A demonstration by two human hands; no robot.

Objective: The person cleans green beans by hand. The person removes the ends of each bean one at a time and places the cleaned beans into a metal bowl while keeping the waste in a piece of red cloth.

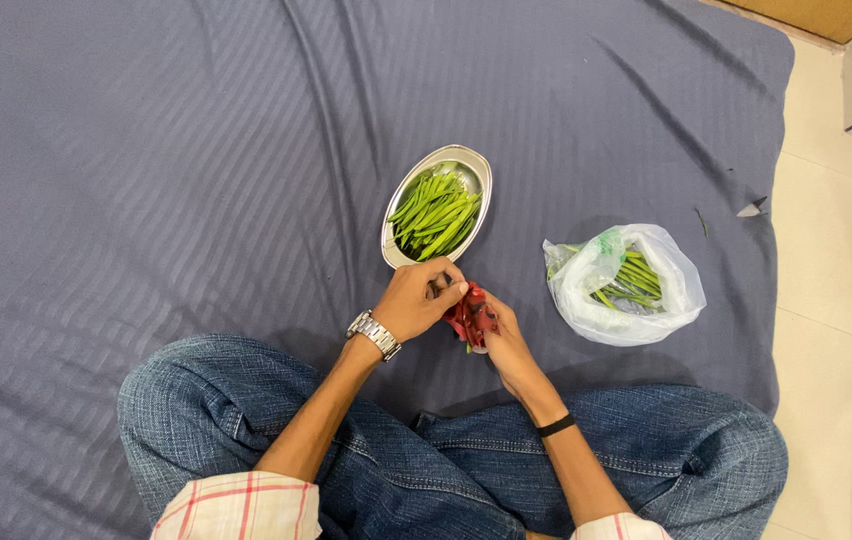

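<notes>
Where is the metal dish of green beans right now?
In the head view, the oval metal dish lies on the blue-grey cloth, just beyond the left hand and left of the white plastic bag.

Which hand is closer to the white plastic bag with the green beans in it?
The right hand is closer: the white plastic bag of green beans lies just to its right on the blue sheet. The left hand, with the wristwatch, sits farther off, below the oval steel dish.

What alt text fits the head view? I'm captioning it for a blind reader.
A person sits cross-legged on a blue sheet, left hand and right hand together on a small red thing. Ahead lies a steel dish of green beans; a plastic bag of beans sits to the right.
</notes>
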